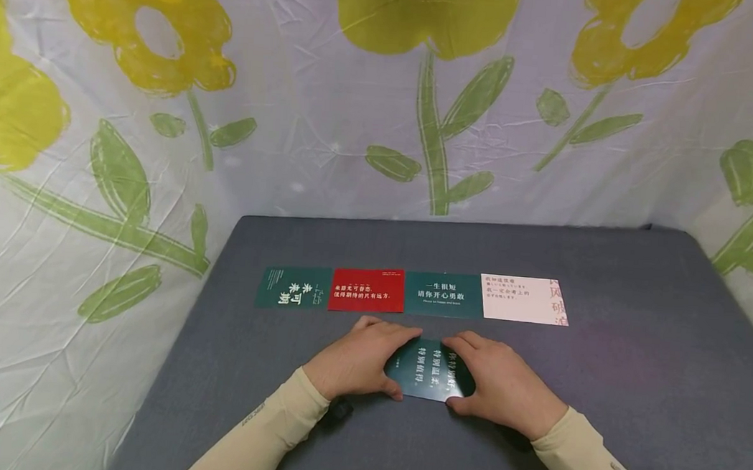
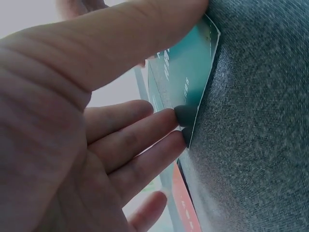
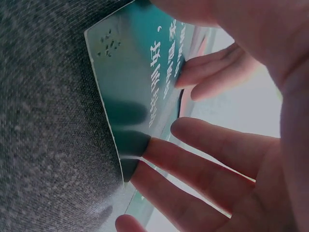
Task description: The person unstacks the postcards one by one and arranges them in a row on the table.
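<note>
A dark green card (image 1: 428, 385) with white lettering turned sideways lies on the grey table between both hands. My left hand (image 1: 362, 356) holds its left end, thumb at the near corner and fingertips at the far edge. Around the right end, my right hand (image 1: 506, 379) does the same, thumb at the near right corner. The left wrist view shows the fingertips right at the edge of the glossy card (image 2: 190, 72). In the right wrist view, fingertips meet the edge of the card (image 3: 125, 82), and their dark reflections show on its surface.
Beyond the hands, a row of cards runs side by side: a green card (image 1: 271, 295), a red card (image 1: 367, 279), another green card (image 1: 441, 311) and a pale pink card (image 1: 508, 309). A flower-printed curtain (image 1: 305, 130) hangs behind the grey table (image 1: 213, 369).
</note>
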